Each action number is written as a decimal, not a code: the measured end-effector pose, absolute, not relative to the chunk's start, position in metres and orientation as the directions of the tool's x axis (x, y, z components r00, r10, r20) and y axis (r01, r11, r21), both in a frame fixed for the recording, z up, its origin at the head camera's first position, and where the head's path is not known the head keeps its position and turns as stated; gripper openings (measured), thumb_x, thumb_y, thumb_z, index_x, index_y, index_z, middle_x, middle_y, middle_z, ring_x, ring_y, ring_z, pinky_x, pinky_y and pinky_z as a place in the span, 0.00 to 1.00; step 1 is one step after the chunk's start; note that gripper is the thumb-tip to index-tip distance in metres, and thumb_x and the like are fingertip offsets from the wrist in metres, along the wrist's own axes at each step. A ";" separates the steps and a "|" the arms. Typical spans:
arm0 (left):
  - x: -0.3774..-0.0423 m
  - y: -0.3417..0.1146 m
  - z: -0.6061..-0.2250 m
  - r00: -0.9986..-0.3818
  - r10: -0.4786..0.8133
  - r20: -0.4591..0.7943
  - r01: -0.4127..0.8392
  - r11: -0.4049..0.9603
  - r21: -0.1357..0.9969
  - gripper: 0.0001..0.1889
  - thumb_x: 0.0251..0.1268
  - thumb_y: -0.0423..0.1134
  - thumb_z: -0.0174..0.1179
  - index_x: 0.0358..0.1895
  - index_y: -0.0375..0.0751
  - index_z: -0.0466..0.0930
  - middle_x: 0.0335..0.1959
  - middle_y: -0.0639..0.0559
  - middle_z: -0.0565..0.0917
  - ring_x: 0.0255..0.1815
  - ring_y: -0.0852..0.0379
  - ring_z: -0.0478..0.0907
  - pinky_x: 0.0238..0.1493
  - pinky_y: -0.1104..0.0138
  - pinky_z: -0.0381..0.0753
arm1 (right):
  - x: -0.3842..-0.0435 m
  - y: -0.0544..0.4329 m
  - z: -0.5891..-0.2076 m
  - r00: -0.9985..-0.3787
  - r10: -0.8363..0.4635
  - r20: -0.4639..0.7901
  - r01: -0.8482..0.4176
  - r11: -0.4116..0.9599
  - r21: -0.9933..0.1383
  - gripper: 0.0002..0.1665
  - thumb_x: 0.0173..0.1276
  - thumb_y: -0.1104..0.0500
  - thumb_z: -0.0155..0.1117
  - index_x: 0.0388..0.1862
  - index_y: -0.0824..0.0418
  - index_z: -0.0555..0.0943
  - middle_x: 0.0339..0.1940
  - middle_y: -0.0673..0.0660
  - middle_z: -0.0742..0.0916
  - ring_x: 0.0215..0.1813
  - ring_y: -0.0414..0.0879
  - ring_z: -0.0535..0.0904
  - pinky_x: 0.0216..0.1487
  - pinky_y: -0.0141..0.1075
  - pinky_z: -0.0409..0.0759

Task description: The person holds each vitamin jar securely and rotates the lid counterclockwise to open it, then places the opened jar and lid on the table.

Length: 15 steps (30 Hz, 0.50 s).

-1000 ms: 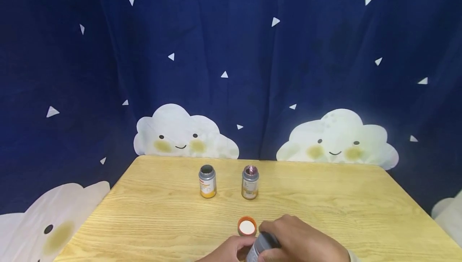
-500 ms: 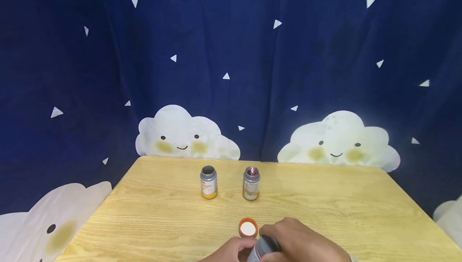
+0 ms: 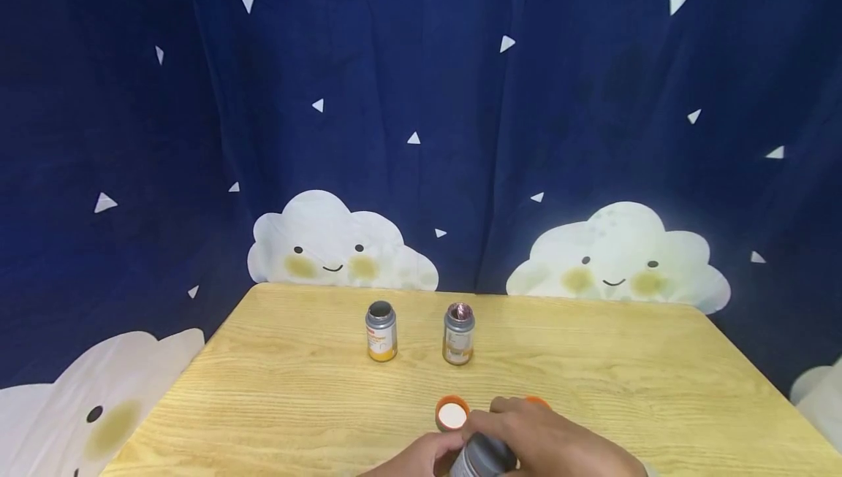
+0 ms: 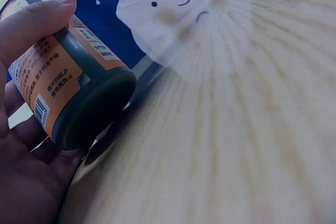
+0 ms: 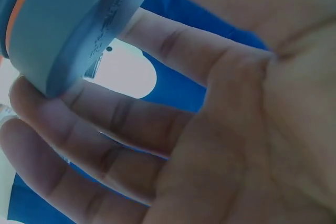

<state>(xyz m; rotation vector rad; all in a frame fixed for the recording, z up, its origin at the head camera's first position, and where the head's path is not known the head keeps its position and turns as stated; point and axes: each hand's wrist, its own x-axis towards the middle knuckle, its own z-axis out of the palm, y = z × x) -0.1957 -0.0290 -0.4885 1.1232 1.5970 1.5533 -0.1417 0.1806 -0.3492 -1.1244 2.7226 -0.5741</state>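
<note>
My left hand holds a dark pill bottle with an orange and white label, its fingers on one side and its thumb across the label. The bottle is tilted, its dark base close over the tabletop in the left wrist view. My right hand grips the bottle's grey cap from the right, fingers curled over it. In the right wrist view the cap shows with an orange band, and the fingertips lie along its edge. Just beyond the hands an orange-rimmed cap lies with its white liner up.
Two uncapped grey bottles, a left one and a right one, stand further back on the wooden table. Something pinkish shows in the right one's mouth. An orange-edged piece peeks from behind my right hand. A blue cloth hangs behind.
My right hand has turned and shifted slightly on the cap, whose grey top shows more now. The orange-edged piece behind that hand has come into view. My left hand stays about where it was.
</note>
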 end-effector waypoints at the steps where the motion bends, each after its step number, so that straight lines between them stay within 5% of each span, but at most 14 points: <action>1: -0.196 -0.029 -0.488 -0.433 0.894 0.113 0.132 -0.061 0.989 0.31 0.65 0.45 0.60 0.65 0.29 0.65 0.54 0.64 0.78 0.55 0.67 0.75 0.59 0.70 0.72 | -0.142 0.181 -0.348 -0.718 -0.696 0.017 -0.642 0.651 -0.405 0.24 0.54 0.46 0.74 0.50 0.38 0.78 0.34 0.33 0.75 0.35 0.30 0.69 0.34 0.29 0.69; 8: -0.193 -0.028 -0.488 -0.430 0.898 0.094 0.089 -0.061 0.994 0.30 0.67 0.47 0.59 0.65 0.31 0.65 0.52 0.66 0.78 0.56 0.65 0.75 0.59 0.70 0.71 | -0.140 0.185 -0.345 -0.830 -0.548 -0.101 -0.454 0.770 -0.448 0.28 0.57 0.34 0.66 0.51 0.46 0.79 0.36 0.36 0.78 0.36 0.35 0.72 0.35 0.35 0.74; 15: -0.194 -0.030 -0.488 -0.419 0.897 0.138 0.114 -0.099 0.989 0.30 0.67 0.48 0.59 0.65 0.34 0.65 0.54 0.64 0.77 0.59 0.62 0.74 0.62 0.68 0.69 | -0.141 0.182 -0.341 -0.885 -0.451 -0.119 -0.376 0.841 -0.388 0.28 0.59 0.29 0.60 0.38 0.51 0.81 0.26 0.40 0.78 0.26 0.37 0.71 0.28 0.36 0.72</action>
